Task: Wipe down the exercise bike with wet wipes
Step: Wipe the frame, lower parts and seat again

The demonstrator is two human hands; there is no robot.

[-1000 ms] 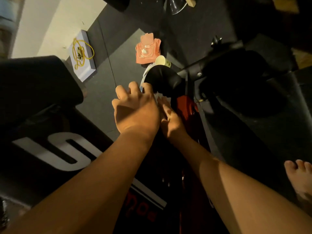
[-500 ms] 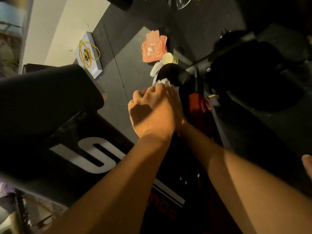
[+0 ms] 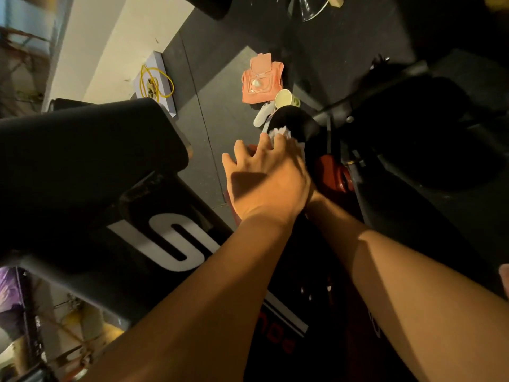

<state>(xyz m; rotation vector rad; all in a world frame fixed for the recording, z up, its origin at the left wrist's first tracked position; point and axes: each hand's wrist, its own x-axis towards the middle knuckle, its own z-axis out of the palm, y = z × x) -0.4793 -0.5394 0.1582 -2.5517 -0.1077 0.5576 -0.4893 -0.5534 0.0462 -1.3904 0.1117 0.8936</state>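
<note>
A dark floor mat (image 3: 220,86) is filling the background, with the exercise bike (image 3: 154,244) at lower left. At centre the left hand (image 3: 267,183), fingers spread, is now pressing a white wipe (image 3: 283,132), which was unseen a second ago, onto the bike's black housing (image 3: 296,119). The right hand (image 3: 313,194) is lying beneath it, fingers hidden. Wiping seems underway.

Dim room, warm yellow light. It lands hard on both forearms (image 3: 192,312), glowing orange, and a sharp-edged wedge of shadow cuts across the back of the left hand (image 3: 267,183). Brightest patch is the pale wall (image 3: 91,51), top left, almost washed out. The exercise bike (image 3: 297,125) goes near pure black with its detail lost, and the right side of the view sinks into darkness. The pink wipes pack (image 3: 261,81) reads fairly crisp on the grey floor (image 3: 220,111). Straight lines bow outward near the edges, and the bottom-left corner is smeared and soft.
</note>
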